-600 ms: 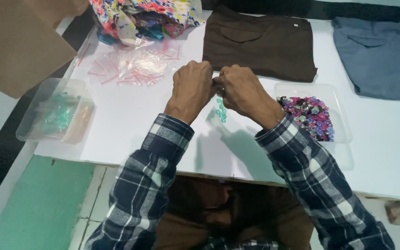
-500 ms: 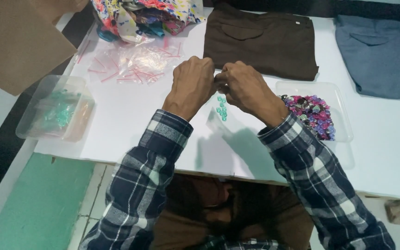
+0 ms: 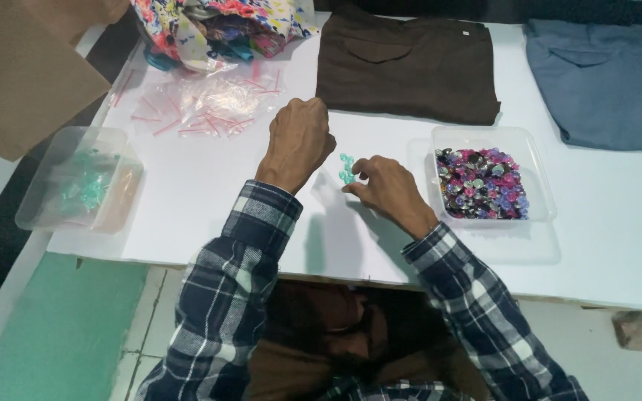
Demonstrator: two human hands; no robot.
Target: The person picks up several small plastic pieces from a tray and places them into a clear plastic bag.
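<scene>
My left hand (image 3: 302, 139) is closed in a fist above the white table (image 3: 209, 208), with its thumb side at the top of a small clear bag of green beads (image 3: 346, 168). Just right of the bag and nearer to me, my right hand (image 3: 386, 191) pinches the bag's side with its fingertips. The bag hangs between the two hands, just above the table. Both arms wear dark plaid sleeves.
A clear tray of purple and pink beads (image 3: 484, 182) sits right of my hands. At the left edge is a lidded clear box with green beads (image 3: 79, 186). Empty zip bags (image 3: 202, 104), floral fabric (image 3: 217, 26), brown trousers (image 3: 410, 67) and blue trousers (image 3: 607, 78) lie farther back. Brown cardboard (image 3: 16, 74) lies at the far left.
My right hand has dropped toward me and now sits lower than the left. The hands have parted slightly, and the bag of green beads stays between them.
</scene>
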